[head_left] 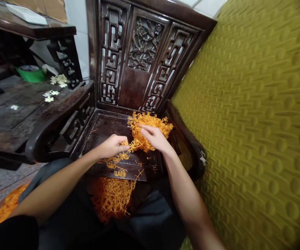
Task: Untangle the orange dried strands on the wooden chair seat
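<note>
Thin, curly orange plastic pieces with small branching tips lie in a heap (162,125) at the back right of a dark wooden chair seat (105,126). My left hand (114,145) is closed in a pinch on a few orange plastic pieces (134,145), which stick out toward the heap. At the heap's front edge, my right hand (153,136) touches it with fingers stretched out; its far fingers are partly hidden. More orange strips (117,160) lie loose along the seat's front, below my left hand.
Between my legs sits a tangle of orange strips (113,198). A bag of orange pieces (7,206) stands at lower left. The carved chair back (134,86) rises behind; a yellow textured mat (256,114) stands right. Green tape (32,73) and white flower-shaped pieces (51,93) lie left.
</note>
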{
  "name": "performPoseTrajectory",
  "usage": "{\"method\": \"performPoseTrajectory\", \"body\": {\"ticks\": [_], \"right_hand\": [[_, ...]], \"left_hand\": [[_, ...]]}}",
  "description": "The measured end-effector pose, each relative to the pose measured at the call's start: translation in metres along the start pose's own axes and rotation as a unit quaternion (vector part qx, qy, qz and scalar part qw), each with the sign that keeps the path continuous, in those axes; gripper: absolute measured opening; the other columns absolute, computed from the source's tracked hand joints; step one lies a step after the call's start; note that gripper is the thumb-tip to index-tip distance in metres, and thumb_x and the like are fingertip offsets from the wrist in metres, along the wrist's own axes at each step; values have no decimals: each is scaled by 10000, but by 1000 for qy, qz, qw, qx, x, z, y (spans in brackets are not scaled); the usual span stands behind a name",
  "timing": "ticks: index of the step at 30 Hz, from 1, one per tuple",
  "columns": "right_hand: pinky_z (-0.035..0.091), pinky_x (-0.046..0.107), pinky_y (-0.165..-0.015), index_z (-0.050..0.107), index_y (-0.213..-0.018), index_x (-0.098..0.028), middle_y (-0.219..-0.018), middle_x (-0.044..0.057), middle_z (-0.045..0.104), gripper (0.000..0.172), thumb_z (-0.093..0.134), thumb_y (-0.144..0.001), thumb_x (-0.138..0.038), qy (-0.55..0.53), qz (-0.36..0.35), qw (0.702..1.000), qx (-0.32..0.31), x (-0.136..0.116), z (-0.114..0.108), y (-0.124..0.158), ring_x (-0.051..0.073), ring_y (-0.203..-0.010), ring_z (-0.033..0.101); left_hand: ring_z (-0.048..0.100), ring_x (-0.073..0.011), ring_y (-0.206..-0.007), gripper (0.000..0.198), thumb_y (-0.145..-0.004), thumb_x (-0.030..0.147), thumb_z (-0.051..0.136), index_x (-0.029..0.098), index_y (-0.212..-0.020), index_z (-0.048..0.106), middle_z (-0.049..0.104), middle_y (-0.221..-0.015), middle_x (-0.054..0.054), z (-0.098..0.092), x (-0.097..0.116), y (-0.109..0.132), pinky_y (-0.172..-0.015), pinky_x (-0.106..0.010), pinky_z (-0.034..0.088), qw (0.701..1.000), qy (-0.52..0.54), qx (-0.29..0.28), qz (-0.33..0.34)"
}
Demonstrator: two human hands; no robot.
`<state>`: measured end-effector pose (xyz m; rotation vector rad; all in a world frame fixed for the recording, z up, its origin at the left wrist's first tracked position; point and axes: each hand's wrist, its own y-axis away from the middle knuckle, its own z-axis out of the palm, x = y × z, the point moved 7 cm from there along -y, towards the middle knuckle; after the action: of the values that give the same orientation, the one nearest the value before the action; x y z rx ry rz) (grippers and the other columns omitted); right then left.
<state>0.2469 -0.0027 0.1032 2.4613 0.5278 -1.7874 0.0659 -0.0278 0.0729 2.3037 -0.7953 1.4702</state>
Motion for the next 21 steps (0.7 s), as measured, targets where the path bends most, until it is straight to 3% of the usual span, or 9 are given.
{"method": "performPoseTrajectory", "body": {"ticks": [2,3,5,7,9,11,15,19,21], "right_hand": [[440,276,-622,761,-839,-181,-772,35,689,358,752,-830,-538,91,-15,990,-103,-4,22,1,149,-685,591],[416,268,-600,721,-735,-175,-704,21,652,383,754,-827,-546,100,-20,990,-102,-3,21,-1,134,-638,556],[352,249,-524,602,-632,-184,-597,-17,540,483,715,-839,-606,40,-29,998,47,1,-9,-7,102,-542,450],[325,233,-476,525,-671,-207,-611,-34,486,525,651,-851,-684,-83,-32,963,253,12,-51,-3,96,-521,402],[351,228,-459,507,-732,-219,-692,-22,521,524,638,-838,-714,-179,-12,933,313,25,-68,0,100,-540,428],[373,233,-456,573,-833,-216,-755,-7,565,477,715,-799,-669,-212,29,949,232,30,-57,-3,106,-559,461],[217,200,-420,661,-1145,-197,-655,-61,422,514,742,-828,-594,-242,126,962,-14,30,6,-2,73,-496,324],[120,182,-406,654,-878,-146,-611,-75,361,536,740,-793,-669,-292,216,903,-230,30,68,10,41,-468,235],[148,168,-391,560,-740,-169,-565,-91,363,492,855,-714,-562,-292,217,903,-231,34,75,7,28,-435,239]], "left_hand": [[380,-93,-552,272,-865,350,625,173,-678,535,461,-573,45,-1,2,0,-547,-252,276,998,-57,-5,20],[380,-93,-548,267,-869,339,617,173,-676,538,462,-567,46,-2,2,1,-549,-254,274,997,-72,-10,27],[383,-93,-544,266,-865,315,616,172,-655,537,462,-556,45,-3,3,2,-552,-257,272,995,-86,-32,37],[390,-95,-550,267,-853,299,627,169,-636,539,464,-553,42,-4,3,3,-558,-258,276,994,-93,-46,40],[399,-97,-557,266,-856,307,629,166,-643,555,475,-561,37,-8,4,4,-560,-259,284,994,-90,-39,38],[406,-98,-563,266,-874,333,623,164,-675,575,496,-580,32,-12,6,4,-560,-258,296,997,-67,-23,40],[412,-91,-570,301,-886,404,643,166,-715,576,514,-613,34,-14,9,5,-545,-245,311,999,8,-15,46],[401,-78,-539,315,-892,424,655,164,-733,574,489,-584,48,-17,8,8,-516,-230,308,997,54,-9,50],[409,-74,-537,305,-883,407,672,157,-727,592,505,-584,43,-19,9,9,-513,-225,314,997,49,-4,57]]}}
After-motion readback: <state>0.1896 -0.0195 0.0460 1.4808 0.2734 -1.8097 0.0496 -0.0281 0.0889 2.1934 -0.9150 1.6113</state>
